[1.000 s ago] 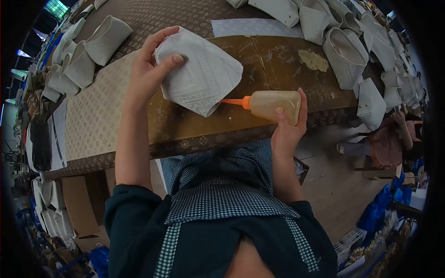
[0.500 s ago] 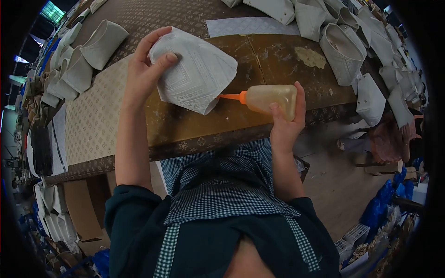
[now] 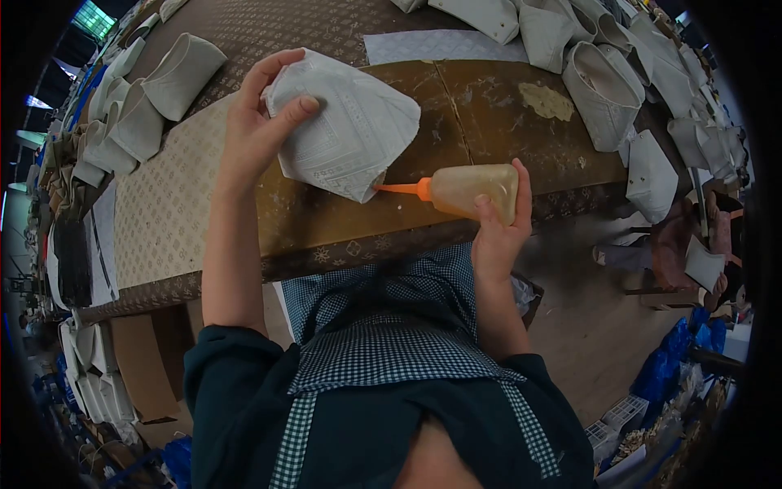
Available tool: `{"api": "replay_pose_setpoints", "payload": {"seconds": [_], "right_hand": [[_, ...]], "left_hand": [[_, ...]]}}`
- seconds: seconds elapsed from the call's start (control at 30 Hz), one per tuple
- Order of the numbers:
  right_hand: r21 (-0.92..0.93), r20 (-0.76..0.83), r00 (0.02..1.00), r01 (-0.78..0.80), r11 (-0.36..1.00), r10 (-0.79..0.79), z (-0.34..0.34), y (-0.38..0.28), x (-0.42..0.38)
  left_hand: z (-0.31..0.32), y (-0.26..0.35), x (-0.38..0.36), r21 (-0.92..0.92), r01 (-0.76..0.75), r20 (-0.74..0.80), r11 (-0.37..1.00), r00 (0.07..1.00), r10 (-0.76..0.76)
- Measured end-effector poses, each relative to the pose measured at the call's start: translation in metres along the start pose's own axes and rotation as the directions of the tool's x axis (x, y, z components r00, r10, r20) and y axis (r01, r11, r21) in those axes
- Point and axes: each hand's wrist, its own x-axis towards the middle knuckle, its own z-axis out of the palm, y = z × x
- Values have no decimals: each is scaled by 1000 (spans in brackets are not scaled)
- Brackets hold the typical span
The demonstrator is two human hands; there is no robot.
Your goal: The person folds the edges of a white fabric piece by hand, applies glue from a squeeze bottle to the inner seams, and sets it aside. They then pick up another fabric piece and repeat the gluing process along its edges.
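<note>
- left hand (image 3: pixel 259 130) has the pouch (image 3: pixel 346 126) pinched by its upper-left edge, up over the table (image 3: pixel 521 134)
- right hand (image 3: pixel 498 240)'s wrapped around the bottle (image 3: pixel 468 192), just right of the pouch
- bottle's long axis runs sideways, orange nozzle (image 3: pixel 401 188) aimed left at the pouch's bottom corner; can't tell if they're touching tbh

1. Left hand (image 3: pixel 257 138) grips a pouch (image 3: pixel 350 122) over the worktop (image 3: pixel 318 224), near its front edge.
2. Right hand (image 3: pixel 499 235) holds a bottle (image 3: pixel 466 186), its nozzle (image 3: pixel 422 189) at the pouch's corner, apparently touching.
3. More pouches (image 3: pixel 599 110) crowd the right edge.
</note>
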Motion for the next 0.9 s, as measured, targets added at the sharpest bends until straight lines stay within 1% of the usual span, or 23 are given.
{"api": "replay_pose_setpoints", "payload": {"seconds": [0.1,0.2,0.3,0.4,0.5,0.53,0.6,0.67,0.73,0.77,0.8,0.87,0.9], "right_hand": [[53,34,996,-81,995,80,-2,2,-5],[319,8,985,-167,933,174,-1,3,-5],[407,-54,969,-198,891,240,-10,2,1],[378,-106,979,-123,918,175,-19,-5,8],[368,-138,984,-52,928,110,-29,-7,13],[361,-136,986,-44,932,99,-31,-9,14],[352,-139,987,-24,936,78,-32,-13,15],[331,-139,990,15,944,33,-31,-12,14],[320,-120,993,33,947,6,-31,-11,12],[323,-106,994,32,946,3,-30,-11,10],[326,-90,996,30,945,-1,-29,-10,7],[345,-58,998,8,938,13,-32,-11,2],[353,-45,999,-1,936,17,-33,-12,0]], "left_hand": [[5,9,-2,113,21,8,993,1000,-22],[9,5,0,291,-19,32,957,999,10],[16,12,1,367,-98,64,925,995,80],[22,11,-4,133,-267,7,954,963,268],[17,0,-28,38,-365,-67,930,928,367],[9,-6,-41,69,-356,-64,932,931,361],[2,-5,-70,96,-368,-153,925,913,379],[-3,5,-103,44,-331,-200,943,922,333],[-8,-1,-135,42,-340,-273,940,901,338],[-12,1,-150,61,-288,-278,956,915,293],[-14,3,-163,81,-174,-321,981,928,191],[-10,11,-177,100,58,-415,993,910,-12],[-7,13,-177,130,101,-433,986,901,-35]]}}
